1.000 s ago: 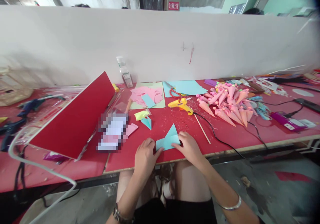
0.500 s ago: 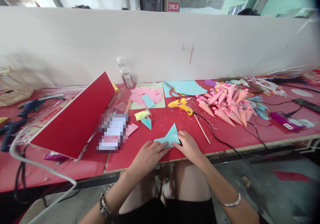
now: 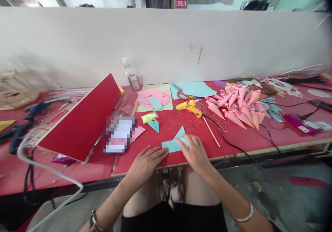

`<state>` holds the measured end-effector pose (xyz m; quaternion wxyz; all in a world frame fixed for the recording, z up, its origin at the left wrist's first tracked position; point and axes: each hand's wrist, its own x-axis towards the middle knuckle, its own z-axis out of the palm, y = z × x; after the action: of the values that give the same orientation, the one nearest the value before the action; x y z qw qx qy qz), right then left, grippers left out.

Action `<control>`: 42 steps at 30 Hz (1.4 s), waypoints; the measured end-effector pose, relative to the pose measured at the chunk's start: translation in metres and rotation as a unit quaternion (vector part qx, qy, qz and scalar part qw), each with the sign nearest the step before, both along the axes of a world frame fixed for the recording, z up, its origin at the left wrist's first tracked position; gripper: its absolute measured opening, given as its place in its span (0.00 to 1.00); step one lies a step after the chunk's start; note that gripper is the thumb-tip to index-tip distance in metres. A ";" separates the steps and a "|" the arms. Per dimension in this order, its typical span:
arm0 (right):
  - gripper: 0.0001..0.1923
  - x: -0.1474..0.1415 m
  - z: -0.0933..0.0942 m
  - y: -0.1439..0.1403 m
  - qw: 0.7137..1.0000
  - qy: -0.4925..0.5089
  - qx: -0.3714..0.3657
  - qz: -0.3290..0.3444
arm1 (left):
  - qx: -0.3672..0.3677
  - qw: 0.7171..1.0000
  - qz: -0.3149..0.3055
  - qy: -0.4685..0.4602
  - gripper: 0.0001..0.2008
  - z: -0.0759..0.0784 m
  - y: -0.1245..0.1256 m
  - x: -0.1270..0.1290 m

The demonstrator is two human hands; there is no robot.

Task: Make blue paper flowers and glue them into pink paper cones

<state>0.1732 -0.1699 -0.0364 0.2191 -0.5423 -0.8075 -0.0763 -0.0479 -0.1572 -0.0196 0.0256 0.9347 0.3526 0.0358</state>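
Note:
A folded piece of light blue paper (image 3: 169,146) lies near the table's front edge, one pointed corner standing out toward the back. My left hand (image 3: 148,161) rests flat on the red table, fingers stretched out, their tips at the paper's left front edge. Over the paper's right part is my right hand (image 3: 195,152), its thumb and fingers bent onto a fold. Part of the paper is hidden beneath it. Behind the paper lie a yellow glue gun (image 3: 189,108) and a thin wooden stick (image 3: 211,131).
Pink cones (image 3: 241,107) are heaped at the right. A phone (image 3: 119,135), a small blue folded piece (image 3: 154,125) and a pink paper pile (image 3: 150,98) lie leftward. A red board (image 3: 83,121) leans at the left. Scissors (image 3: 183,93) rest on blue sheets (image 3: 197,89).
My right hand has shifted from the paper's right edge onto its top, thumb and fingers over the fold. My left hand has drawn back slightly to the left, uncovering more paper.

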 end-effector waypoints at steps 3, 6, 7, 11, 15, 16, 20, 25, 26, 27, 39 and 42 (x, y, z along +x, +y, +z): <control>0.17 -0.010 -0.001 -0.011 0.997 -0.039 0.002 0.063 | 0.010 1.000 0.002 -0.012 0.23 -0.001 0.001 0.001; 0.17 -0.011 -0.002 -0.016 0.997 -0.016 -0.024 0.066 | 0.024 1.000 0.003 -0.017 0.22 -0.002 0.000 0.002; 0.16 -0.010 -0.002 -0.016 0.997 -0.006 -0.036 0.065 | 0.032 0.999 0.002 -0.018 0.22 -0.002 -0.001 0.002; 0.15 0.006 0.003 -0.017 0.996 0.026 -0.068 0.056 | 0.067 0.997 -0.011 -0.029 0.20 -0.003 -0.003 0.001; 0.16 0.026 0.007 -0.019 0.994 0.010 -0.089 0.056 | 0.099 0.993 -0.031 -0.062 0.18 -0.004 -0.002 0.002; 0.16 0.030 0.008 -0.019 0.994 0.003 -0.094 0.054 | 0.104 0.991 -0.033 -0.073 0.17 -0.005 -0.002 0.002; 0.17 0.043 0.008 -0.021 0.994 -0.013 -0.101 0.037 | 0.109 0.989 -0.016 -0.093 0.17 -0.007 -0.002 0.002; 0.17 0.055 0.005 -0.024 0.994 -0.005 -0.106 0.028 | 0.087 0.991 0.006 -0.097 0.18 -0.011 -0.004 -0.002; 0.17 0.057 0.005 -0.024 0.993 -0.002 -0.112 0.029 | 0.083 0.992 0.007 -0.098 0.19 -0.011 -0.004 -0.003; 0.17 0.058 0.006 -0.024 0.992 0.002 -0.119 0.030 | 0.080 0.992 0.006 -0.098 0.19 -0.011 -0.004 -0.004; 0.24 0.011 0.021 0.022 0.983 0.052 -0.160 0.072 | 0.004 0.995 0.055 -0.077 0.18 0.003 -0.006 0.006; 0.22 0.010 0.026 0.036 0.975 0.009 -0.202 0.093 | -0.003 0.994 0.072 -0.080 0.15 0.004 -0.005 0.010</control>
<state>0.1827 -0.1342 -0.0100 0.1181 -0.4987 -0.8511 0.1139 -0.0383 -0.1618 -0.0155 0.0541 0.9010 0.4159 0.1106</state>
